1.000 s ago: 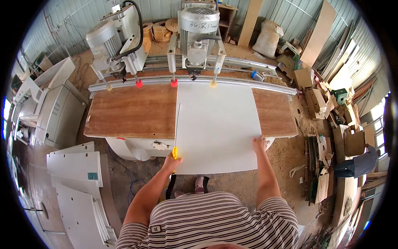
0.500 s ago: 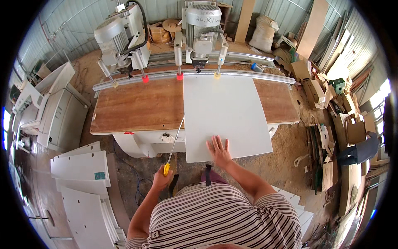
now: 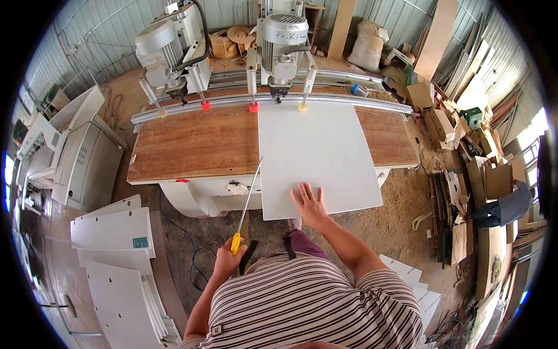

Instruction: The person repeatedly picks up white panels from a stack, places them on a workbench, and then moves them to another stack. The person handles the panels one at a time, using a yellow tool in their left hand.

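Note:
My left hand grips the yellow handle of a long screwdriver, held out in front of my body. The thin shaft slants up and its tip appears by the left edge of a white rectangular panel; contact cannot be told. Fingers spread, my right hand lies flat on the panel near its front edge. The panel rests across a brown wooden machine table and overhangs its front. Over the panel's far edge stands a motor-driven drill head, with a yellow-tipped clamp rod at the panel.
A second drill head stands to the left, behind a metal rail. White panels are stacked at left. Cardboard and wood scraps crowd the right side, where another person bends over. A cable lies on the floor.
The drill head above the panel has come down a little. My view has shifted slightly, showing more of my leg and foot. Both hands keep nearly the same pose.

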A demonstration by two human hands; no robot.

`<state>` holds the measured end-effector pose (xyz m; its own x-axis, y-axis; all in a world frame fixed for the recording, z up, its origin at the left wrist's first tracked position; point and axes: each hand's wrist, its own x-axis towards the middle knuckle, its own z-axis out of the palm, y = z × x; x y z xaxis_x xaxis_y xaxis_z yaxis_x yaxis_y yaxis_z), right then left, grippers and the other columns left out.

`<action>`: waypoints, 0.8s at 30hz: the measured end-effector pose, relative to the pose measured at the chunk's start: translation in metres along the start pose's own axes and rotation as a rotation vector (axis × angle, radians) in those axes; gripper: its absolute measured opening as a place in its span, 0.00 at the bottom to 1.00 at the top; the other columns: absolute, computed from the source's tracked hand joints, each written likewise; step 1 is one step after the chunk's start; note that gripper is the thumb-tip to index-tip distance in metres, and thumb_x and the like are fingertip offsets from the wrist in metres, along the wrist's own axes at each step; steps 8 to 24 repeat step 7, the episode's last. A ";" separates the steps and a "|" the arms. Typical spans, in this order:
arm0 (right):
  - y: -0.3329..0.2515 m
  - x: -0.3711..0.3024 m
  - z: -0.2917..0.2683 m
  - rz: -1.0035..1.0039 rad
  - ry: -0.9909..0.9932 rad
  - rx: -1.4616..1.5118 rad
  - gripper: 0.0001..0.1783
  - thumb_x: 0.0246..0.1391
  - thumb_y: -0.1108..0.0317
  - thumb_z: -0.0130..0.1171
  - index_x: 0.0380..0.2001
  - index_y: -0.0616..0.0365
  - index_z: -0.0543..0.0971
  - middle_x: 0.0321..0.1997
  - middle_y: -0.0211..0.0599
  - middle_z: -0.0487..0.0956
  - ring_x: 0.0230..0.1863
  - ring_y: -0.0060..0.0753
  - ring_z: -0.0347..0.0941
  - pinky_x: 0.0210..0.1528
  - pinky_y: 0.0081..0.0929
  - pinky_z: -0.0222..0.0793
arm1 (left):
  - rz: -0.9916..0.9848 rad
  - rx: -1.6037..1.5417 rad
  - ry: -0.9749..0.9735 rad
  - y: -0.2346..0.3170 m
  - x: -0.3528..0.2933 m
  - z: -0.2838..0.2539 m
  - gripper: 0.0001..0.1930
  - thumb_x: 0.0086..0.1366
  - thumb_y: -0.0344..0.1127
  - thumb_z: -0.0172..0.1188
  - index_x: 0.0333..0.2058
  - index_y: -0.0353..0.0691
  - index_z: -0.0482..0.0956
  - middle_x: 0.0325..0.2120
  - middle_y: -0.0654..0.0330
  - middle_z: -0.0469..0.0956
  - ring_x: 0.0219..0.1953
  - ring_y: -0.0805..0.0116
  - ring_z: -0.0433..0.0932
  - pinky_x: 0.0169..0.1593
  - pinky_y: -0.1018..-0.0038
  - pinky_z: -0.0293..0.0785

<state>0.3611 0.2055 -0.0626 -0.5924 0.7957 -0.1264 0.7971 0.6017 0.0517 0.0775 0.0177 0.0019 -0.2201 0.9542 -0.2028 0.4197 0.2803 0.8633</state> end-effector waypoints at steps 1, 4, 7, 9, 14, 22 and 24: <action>0.002 0.000 0.003 -0.002 0.006 0.003 0.47 0.49 0.72 0.53 0.69 0.49 0.42 0.72 0.50 0.38 0.73 0.52 0.33 0.63 0.74 0.33 | -0.032 -0.013 -0.017 0.001 0.000 0.001 0.14 0.58 0.34 0.62 0.42 0.34 0.76 0.29 0.58 0.78 0.31 0.73 0.75 0.38 0.75 0.71; 0.003 0.000 0.009 -0.002 0.045 0.022 0.50 0.47 0.72 0.56 0.69 0.48 0.41 0.73 0.49 0.37 0.73 0.52 0.32 0.64 0.73 0.33 | -0.098 -0.036 -0.045 0.006 -0.002 0.003 0.14 0.58 0.34 0.63 0.41 0.34 0.76 0.30 0.57 0.79 0.33 0.72 0.75 0.41 0.74 0.71; 0.005 0.002 0.018 -0.009 0.073 0.010 0.52 0.45 0.70 0.58 0.69 0.47 0.40 0.73 0.48 0.36 0.73 0.52 0.31 0.64 0.73 0.32 | -0.127 -0.025 -0.061 0.008 -0.003 0.004 0.15 0.58 0.34 0.63 0.42 0.35 0.76 0.31 0.57 0.79 0.35 0.72 0.75 0.43 0.75 0.70; 0.005 0.002 0.018 -0.009 0.073 0.010 0.52 0.45 0.70 0.58 0.69 0.47 0.40 0.73 0.48 0.36 0.73 0.52 0.31 0.64 0.73 0.32 | -0.127 -0.025 -0.061 0.008 -0.003 0.004 0.15 0.58 0.34 0.63 0.42 0.35 0.76 0.31 0.57 0.79 0.35 0.72 0.75 0.43 0.75 0.70; 0.005 0.002 0.018 -0.009 0.073 0.010 0.52 0.45 0.70 0.58 0.69 0.47 0.40 0.73 0.48 0.36 0.73 0.52 0.31 0.64 0.73 0.32 | -0.127 -0.025 -0.061 0.008 -0.003 0.004 0.15 0.58 0.34 0.63 0.42 0.35 0.76 0.31 0.57 0.79 0.35 0.72 0.75 0.43 0.75 0.70; 0.005 0.002 0.018 -0.009 0.073 0.010 0.52 0.45 0.70 0.58 0.69 0.47 0.40 0.73 0.48 0.36 0.73 0.52 0.31 0.64 0.73 0.32 | -0.127 -0.025 -0.061 0.008 -0.003 0.004 0.15 0.58 0.34 0.63 0.42 0.35 0.76 0.31 0.57 0.79 0.35 0.72 0.75 0.43 0.75 0.70; 0.005 0.002 0.018 -0.009 0.073 0.010 0.52 0.45 0.70 0.58 0.69 0.47 0.40 0.73 0.48 0.36 0.73 0.52 0.31 0.64 0.73 0.32 | -0.127 -0.025 -0.061 0.008 -0.003 0.004 0.15 0.58 0.34 0.63 0.42 0.35 0.76 0.31 0.57 0.79 0.35 0.72 0.75 0.43 0.75 0.70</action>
